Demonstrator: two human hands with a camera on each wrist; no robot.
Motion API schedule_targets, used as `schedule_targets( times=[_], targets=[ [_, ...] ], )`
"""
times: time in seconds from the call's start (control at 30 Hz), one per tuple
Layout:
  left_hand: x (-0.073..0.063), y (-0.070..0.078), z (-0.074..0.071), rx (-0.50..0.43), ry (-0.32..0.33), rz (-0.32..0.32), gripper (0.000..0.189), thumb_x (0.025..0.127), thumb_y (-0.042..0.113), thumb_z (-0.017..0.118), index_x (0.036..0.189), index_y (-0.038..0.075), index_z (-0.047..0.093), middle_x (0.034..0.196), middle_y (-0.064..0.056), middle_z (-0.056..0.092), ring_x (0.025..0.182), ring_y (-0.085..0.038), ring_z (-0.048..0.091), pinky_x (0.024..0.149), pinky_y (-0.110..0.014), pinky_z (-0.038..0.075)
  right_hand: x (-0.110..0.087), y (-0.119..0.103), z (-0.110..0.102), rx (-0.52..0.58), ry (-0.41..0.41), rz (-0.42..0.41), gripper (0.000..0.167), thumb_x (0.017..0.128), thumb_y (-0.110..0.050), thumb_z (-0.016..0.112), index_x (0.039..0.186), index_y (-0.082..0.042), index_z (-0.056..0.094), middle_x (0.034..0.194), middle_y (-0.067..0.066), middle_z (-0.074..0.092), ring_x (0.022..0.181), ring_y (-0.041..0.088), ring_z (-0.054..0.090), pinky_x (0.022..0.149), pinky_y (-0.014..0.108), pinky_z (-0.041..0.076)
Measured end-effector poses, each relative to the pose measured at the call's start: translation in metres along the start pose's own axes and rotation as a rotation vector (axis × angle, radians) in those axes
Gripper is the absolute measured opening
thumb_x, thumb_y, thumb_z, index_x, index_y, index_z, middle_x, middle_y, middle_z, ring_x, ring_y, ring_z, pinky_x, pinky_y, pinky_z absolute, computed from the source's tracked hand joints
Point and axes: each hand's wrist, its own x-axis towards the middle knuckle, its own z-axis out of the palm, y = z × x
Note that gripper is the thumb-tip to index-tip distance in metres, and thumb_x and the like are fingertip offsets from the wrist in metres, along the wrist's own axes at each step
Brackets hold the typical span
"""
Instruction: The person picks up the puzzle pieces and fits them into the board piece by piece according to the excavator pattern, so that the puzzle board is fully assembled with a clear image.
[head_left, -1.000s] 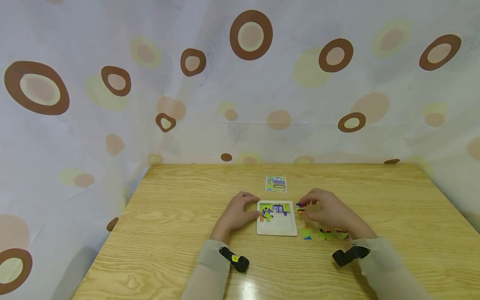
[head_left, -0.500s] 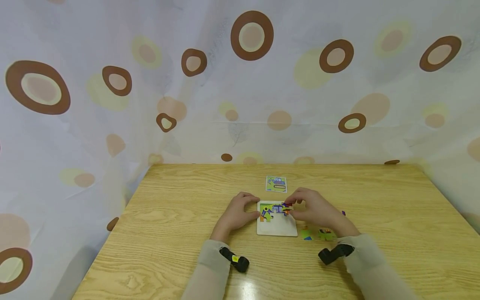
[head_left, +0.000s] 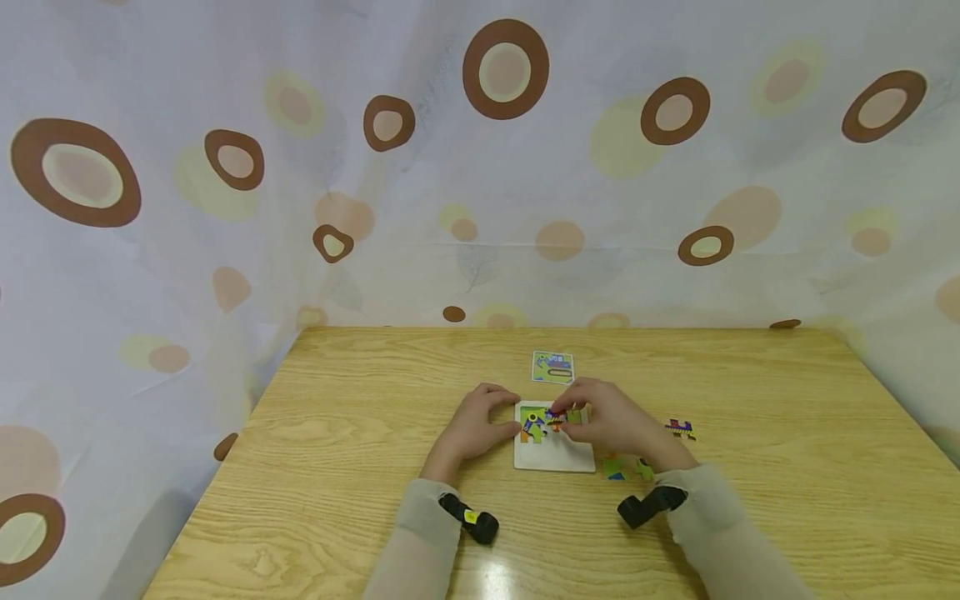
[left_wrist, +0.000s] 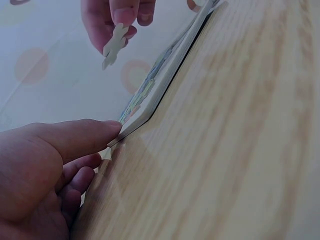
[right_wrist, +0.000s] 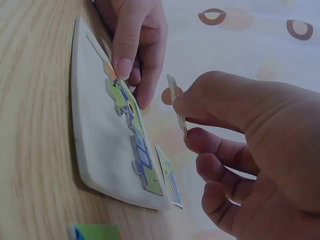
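Observation:
My right hand (head_left: 611, 421) pinches a jigsaw piece (head_left: 557, 417), dark with yellow and red, between thumb and fingertips. It hangs over the upper part of the white puzzle board (head_left: 551, 458). In the right wrist view the held piece (right_wrist: 176, 100) is edge-on, raised above the board. Several joined pieces (right_wrist: 147, 172) run along the board's far side, showing green, blue and orange; the near part is bare white. With thumb and index finger, my left hand (head_left: 468, 425) grips the board at its left edge and upper left corner. Its thumb (left_wrist: 95, 132) rests right on the rim.
Behind the board lies a small picture card (head_left: 552, 367) of an excavator. Loose pieces sit right of the board: a purple and yellow one (head_left: 680, 429), a green and blue one (head_left: 615, 468), and a green one (head_left: 642, 469) partly behind my wrist. A patterned cloth (head_left: 480, 167) hangs behind the table.
My right hand has carried the piece leftward from beside the board to above its upper middle. A loose piece at the right has come out from behind that arm. My left hand stays put.

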Motion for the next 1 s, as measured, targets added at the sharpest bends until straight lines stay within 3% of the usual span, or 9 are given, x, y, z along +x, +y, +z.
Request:
schedule_targets(
  times=[0.3,1.0],
  targets=[
    [0.002,-0.002,0.001,0.019,-0.004,-0.007,0.041,0.092,0.025,0.072,0.131,0.015,0.064,0.135,-0.005,0.051,0.128,-0.026,0.045,0.108,-0.043,0.036,0.000,0.001,0.005,-0.001,-0.011,0.015,0.020,0.089,-0.007,0.069,0.107,-0.011,0.075,0.100,-0.002,0.064,0.088,0.022,0.060,0.072,0.032,0.049],
    [0.003,-0.003,0.002,0.013,-0.009,-0.019,0.042,0.092,0.024,0.072,0.132,0.015,0.064,0.135,-0.005,0.051,0.129,-0.026,0.045,0.108,-0.043,0.036,0.004,0.012,0.017,-0.040,-0.052,0.048,0.018,0.088,-0.010,0.072,0.106,-0.010,0.076,0.098,-0.005,0.063,0.086,0.017,0.058,0.072,0.028,0.050]
  ],
)
